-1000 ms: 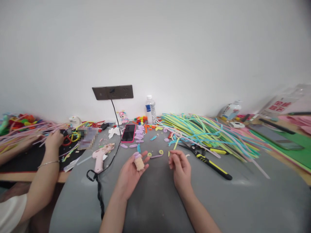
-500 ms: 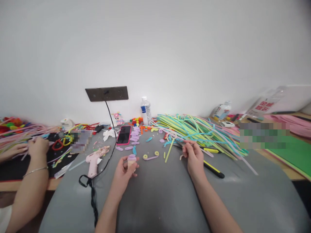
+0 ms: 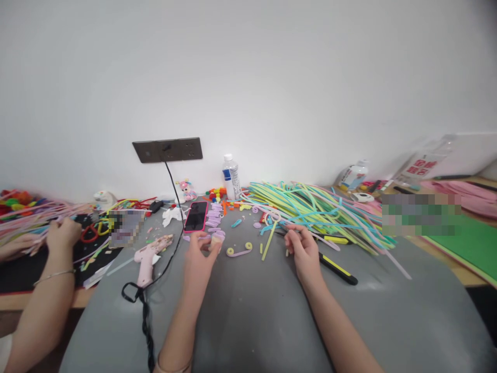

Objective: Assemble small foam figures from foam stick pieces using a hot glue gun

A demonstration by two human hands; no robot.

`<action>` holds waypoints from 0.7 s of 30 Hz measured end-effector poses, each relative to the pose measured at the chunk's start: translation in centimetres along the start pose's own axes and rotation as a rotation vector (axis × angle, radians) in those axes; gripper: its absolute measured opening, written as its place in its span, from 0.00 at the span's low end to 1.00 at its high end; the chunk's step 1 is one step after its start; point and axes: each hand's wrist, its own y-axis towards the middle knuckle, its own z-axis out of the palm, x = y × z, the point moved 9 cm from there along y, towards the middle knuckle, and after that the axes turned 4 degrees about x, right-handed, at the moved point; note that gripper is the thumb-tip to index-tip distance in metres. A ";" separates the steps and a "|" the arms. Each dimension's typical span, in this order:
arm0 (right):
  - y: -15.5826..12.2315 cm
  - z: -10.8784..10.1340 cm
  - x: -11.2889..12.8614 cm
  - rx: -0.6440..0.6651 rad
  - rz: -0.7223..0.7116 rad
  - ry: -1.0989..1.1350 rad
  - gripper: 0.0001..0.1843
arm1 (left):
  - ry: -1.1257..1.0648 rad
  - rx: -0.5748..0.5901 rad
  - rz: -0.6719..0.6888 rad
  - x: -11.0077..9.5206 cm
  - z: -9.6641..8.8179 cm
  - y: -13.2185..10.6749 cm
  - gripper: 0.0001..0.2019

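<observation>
My left hand [image 3: 202, 251], slightly blurred, is closed with thumb and fingers on a small purple-and-cream fuzzy piece [image 3: 217, 238], just in front of a row of short purple pipe-cleaner pieces [image 3: 214, 213]. My right hand [image 3: 303, 251] is in a pinch near dark, thin tool tips on the table; what its fingers hold is hidden. Between the hands lie a purple strip with yellow curled ends [image 3: 239, 254] and a yellow-green pipe cleaner with a purple loop on top [image 3: 268, 245]. Beside my right hand is a black-and-yellow utility knife [image 3: 338, 269].
A pink glue gun [image 3: 146, 261] with a black cord lies at left, near a phone [image 3: 196, 216]. A water bottle [image 3: 232, 178] stands by the wall. Long pastel pipe cleaners [image 3: 322, 210] are heaped at the back right. Another person's hands [image 3: 64, 235] work at far left.
My left hand has moved forward and slightly right with the purple-and-cream piece, toward the purple pieces. My right hand has shifted slightly left, still pinched. The view has turned a little.
</observation>
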 end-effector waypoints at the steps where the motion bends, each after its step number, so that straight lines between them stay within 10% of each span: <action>1: 0.0 0.0 0.0 0.001 0.001 -0.001 0.16 | 0.047 0.003 0.025 -0.4 0.1 0.5 0.16; 9: 0.0 0.2 0.2 0.011 0.004 0.001 0.17 | 0.131 0.136 0.049 -0.5 2.3 2.2 0.11; 17: 0.1 0.2 0.5 -0.001 -0.030 -0.026 0.17 | 0.091 -0.007 0.062 -2.3 -4.3 -1.9 0.17; 21: -0.9 -0.2 2.6 -0.079 -0.207 -0.129 0.16 | -0.212 0.300 0.052 -2.6 -3.0 -6.0 0.12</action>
